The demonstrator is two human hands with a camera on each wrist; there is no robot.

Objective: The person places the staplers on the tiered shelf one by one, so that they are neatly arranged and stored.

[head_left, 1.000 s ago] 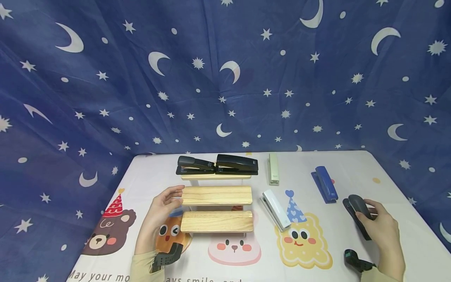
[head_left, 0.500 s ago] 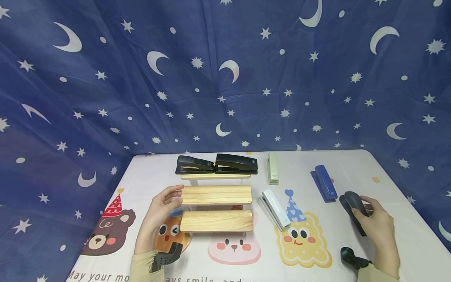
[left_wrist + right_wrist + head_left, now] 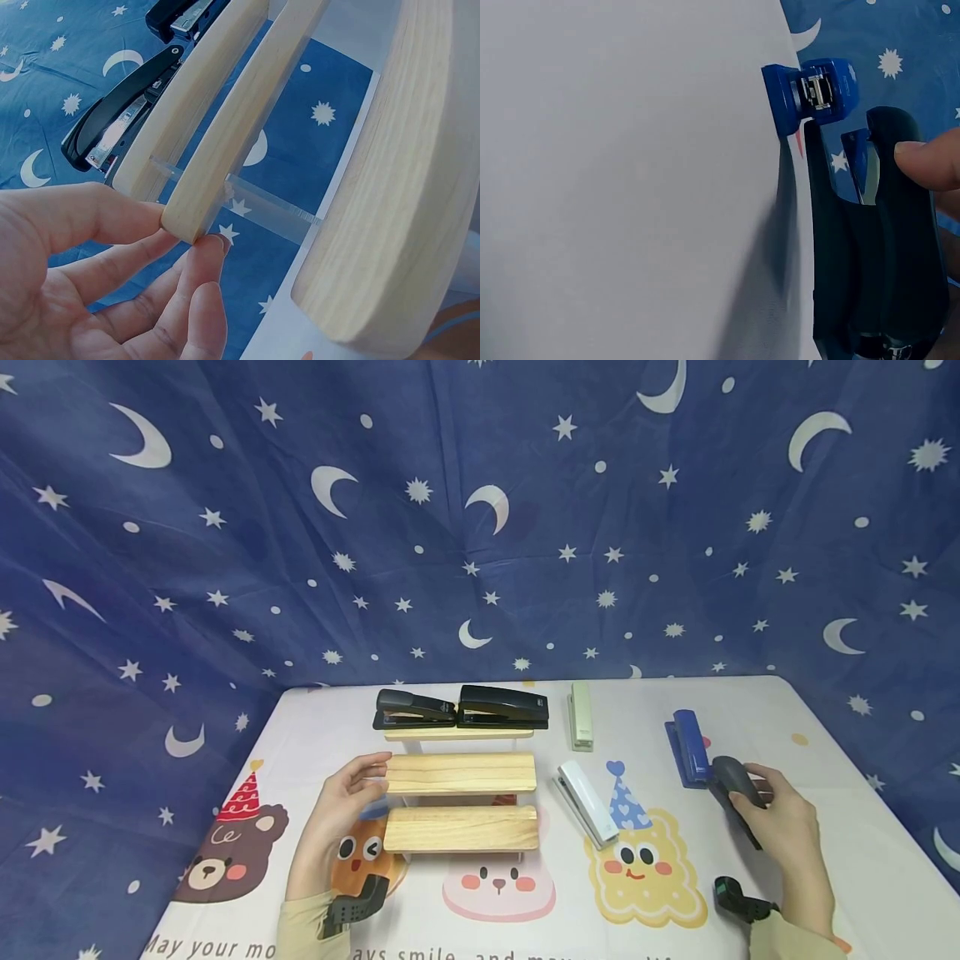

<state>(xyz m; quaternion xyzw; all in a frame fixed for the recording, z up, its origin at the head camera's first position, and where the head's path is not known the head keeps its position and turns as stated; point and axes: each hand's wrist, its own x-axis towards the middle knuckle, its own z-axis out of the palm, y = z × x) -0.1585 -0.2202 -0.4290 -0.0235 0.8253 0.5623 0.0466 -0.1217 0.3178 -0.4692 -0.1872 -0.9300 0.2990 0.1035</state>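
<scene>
My left hand [image 3: 339, 806] pinches the left end of the middle board of a three-tier wooden shelf [image 3: 461, 774], thumb and fingertips on the wood [image 3: 202, 180] in the left wrist view. With my right hand [image 3: 789, 822] I grip a dark grey stapler [image 3: 733, 770] by its sides, thumb on the near side. In the right wrist view this stapler [image 3: 907, 247] seems slightly raised off the cloth, its shadow to the left. Just beyond it stands a blue stapler [image 3: 692, 747]. Whether the two staplers touch I cannot tell.
Two black staplers [image 3: 502, 707] sit end to end on the top tier. To the right of the shelf lie a white stapler [image 3: 588, 804] and a pale green stapler [image 3: 581, 718]. A starry blue curtain [image 3: 525, 527] hangs behind the white printed tablecloth [image 3: 555, 935].
My right hand has carried the dark grey stapler left and slightly away from me, close to the blue stapler. The left hand has kept its place on the shelf.
</scene>
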